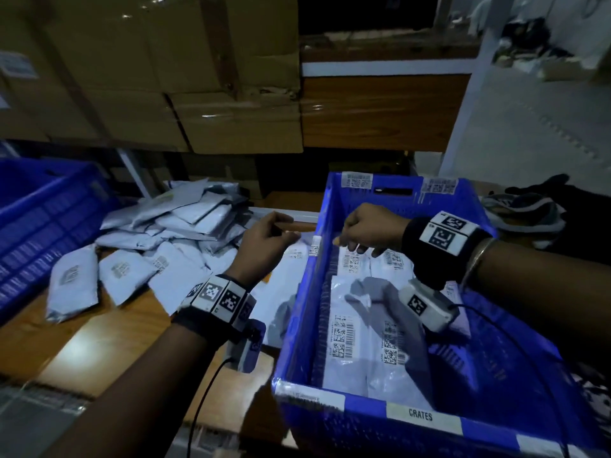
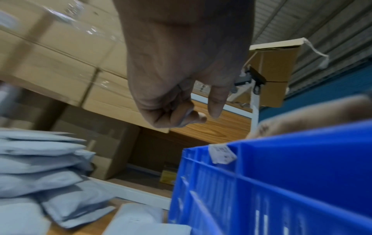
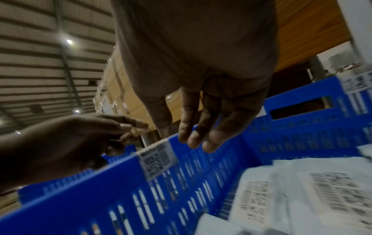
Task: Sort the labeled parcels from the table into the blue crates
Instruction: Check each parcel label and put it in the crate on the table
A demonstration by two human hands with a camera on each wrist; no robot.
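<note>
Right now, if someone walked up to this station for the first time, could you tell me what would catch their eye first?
Probably the big blue crate nearest the person, with white barcode-labelled parcels lying flat inside it. Both hands hang empty, the right hand over the crate's far end and the left hand just outside its left wall. To the left, a loose heap of grey parcels covers the wooden table, with another blue crate beyond.
</note>
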